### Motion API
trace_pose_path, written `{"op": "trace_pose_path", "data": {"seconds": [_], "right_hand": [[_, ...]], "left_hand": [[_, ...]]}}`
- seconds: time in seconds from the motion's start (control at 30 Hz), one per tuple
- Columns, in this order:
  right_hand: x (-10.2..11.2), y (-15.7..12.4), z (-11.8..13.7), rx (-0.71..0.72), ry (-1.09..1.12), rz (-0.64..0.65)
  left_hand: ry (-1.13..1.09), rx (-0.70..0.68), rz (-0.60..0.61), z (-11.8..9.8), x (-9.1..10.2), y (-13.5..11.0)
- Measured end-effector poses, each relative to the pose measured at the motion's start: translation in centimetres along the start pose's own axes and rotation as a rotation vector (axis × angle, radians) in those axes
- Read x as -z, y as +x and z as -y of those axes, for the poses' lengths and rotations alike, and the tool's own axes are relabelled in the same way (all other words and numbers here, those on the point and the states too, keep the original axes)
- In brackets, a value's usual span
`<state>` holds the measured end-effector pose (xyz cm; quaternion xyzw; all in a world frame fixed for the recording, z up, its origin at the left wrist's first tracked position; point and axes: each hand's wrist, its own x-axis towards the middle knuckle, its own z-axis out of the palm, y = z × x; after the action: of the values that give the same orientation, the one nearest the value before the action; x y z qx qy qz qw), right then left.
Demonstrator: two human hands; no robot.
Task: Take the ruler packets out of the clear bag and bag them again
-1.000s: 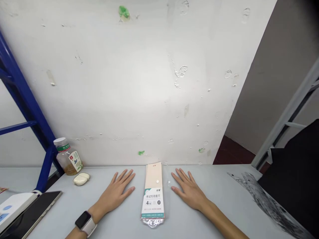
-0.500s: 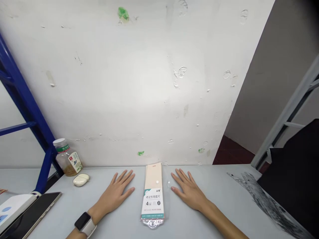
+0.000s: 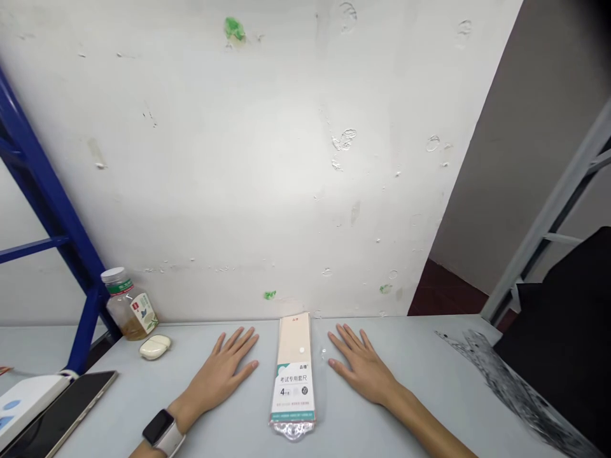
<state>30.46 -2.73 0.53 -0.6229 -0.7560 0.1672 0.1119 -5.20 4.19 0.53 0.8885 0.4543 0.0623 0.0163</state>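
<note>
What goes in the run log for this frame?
left hand: palm down on table | right hand: palm down on table | between them: exam ruler set packet, untouched

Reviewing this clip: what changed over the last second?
Nothing was taken hold of or let go. Only the camera view drifted slightly, so everything sits a touch lower in frame. The left hand and right hand stay flat on either side of the ruler packet, and the bottle hasn't moved.
</note>
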Motion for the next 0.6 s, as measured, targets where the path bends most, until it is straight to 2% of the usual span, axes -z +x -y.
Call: {"op": "trace_pose_path", "data": {"seconds": [0.3,0.6], "right_hand": [[-0.06,0.05,-0.04,-0.002,-0.009,0.009],[-0.02,0.05,-0.05,-0.007,-0.014,0.013]], "left_hand": [[-0.013,-0.028,-0.028,0.21,-0.19,-0.03],[0.009,0.001,0.005,-0.01,-0.01,-0.02]]}}
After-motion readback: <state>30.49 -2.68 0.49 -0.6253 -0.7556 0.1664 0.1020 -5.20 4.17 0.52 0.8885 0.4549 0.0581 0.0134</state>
